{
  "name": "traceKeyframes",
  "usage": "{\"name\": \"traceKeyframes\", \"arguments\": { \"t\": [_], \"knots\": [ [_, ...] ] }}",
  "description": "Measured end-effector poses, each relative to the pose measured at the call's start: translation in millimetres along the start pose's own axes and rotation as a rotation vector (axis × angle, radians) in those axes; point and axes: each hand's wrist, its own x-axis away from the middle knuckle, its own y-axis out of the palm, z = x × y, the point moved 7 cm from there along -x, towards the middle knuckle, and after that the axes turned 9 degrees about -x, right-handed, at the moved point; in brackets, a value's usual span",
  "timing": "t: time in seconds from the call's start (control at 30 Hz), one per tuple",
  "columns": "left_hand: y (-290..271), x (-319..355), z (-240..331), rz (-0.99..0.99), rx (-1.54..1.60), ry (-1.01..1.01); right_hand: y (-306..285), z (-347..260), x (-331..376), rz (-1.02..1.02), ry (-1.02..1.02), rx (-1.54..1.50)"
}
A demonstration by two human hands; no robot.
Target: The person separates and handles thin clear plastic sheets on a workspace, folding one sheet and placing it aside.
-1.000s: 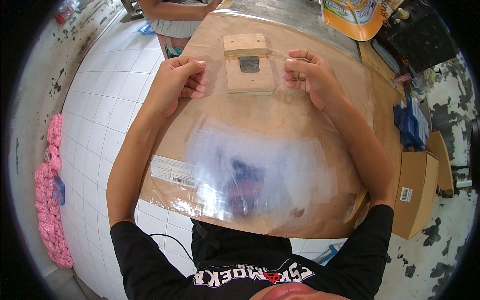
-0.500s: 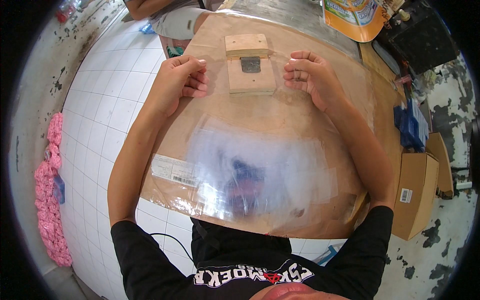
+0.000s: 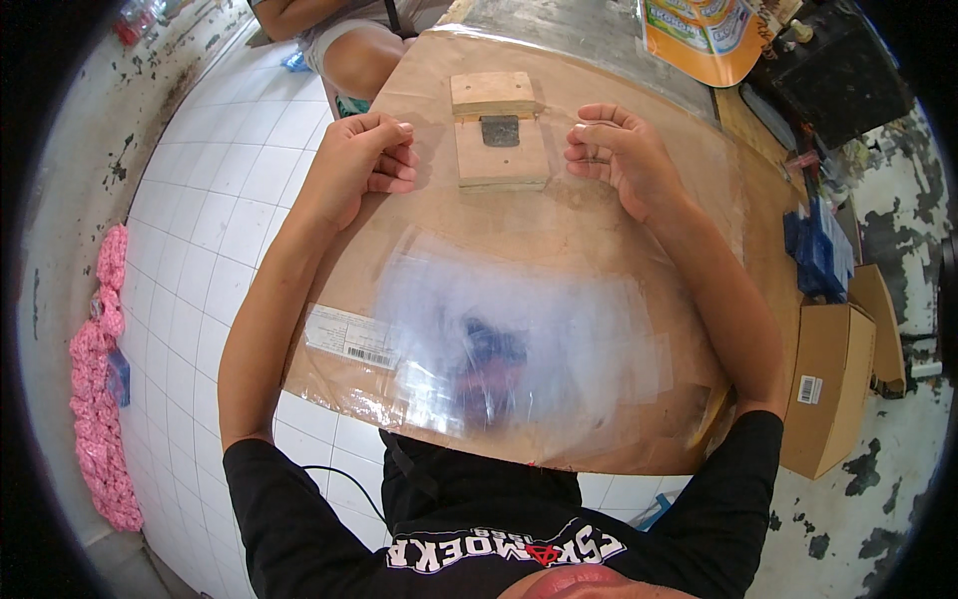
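A wooden block [image 3: 502, 165] lies on the cardboard-covered table between my hands. It has a raised strip [image 3: 493, 93] at its far end and a small dark plate [image 3: 500, 131] set against that strip. Left of the block is my left hand [image 3: 367, 165], fingers loosely curled and slightly apart, holding nothing. My right hand [image 3: 619, 155] rests to the block's right with its fingers apart and nothing in them. Neither hand touches the block.
Glossy clear tape covers the near part of the cardboard [image 3: 349, 250], beside a white label [image 3: 349, 337]. At right are a brown carton [image 3: 830, 389] and a blue object [image 3: 820, 250]. Another person's knee [image 3: 361, 62] is by the far left edge. Pink woven material [image 3: 103, 399] hangs at left.
The other person's leg has shifted at the table's far left edge, baring more of the knee. My hands and the block stay practically where they were.
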Motion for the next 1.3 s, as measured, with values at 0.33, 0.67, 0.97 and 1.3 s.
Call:
{"name": "traceKeyframes", "arguments": {
  "t": [0.33, 0.67, 0.97, 1.3],
  "knots": [
    [-0.7, -0.4, -0.8, -0.004, 0.007, 0.001, -2.8, 1.0, -1.1, 0.000, 0.011, -0.031],
    [-16.7, 15.5, 20.9, 0.156, -0.230, 0.088, -14.1, -19.6, 3.5, 0.047, -0.002, 0.192],
    [71.0, 121.8, 68.4, -0.166, -0.699, 0.619, -9.9, -27.3, 125.4, -0.303, -0.153, 0.943],
    [153.6, 117.6, 56.4, -0.343, -0.870, 0.867, 20.7, -22.0, 186.8, -0.275, -0.482, 1.197]
  ]
}}
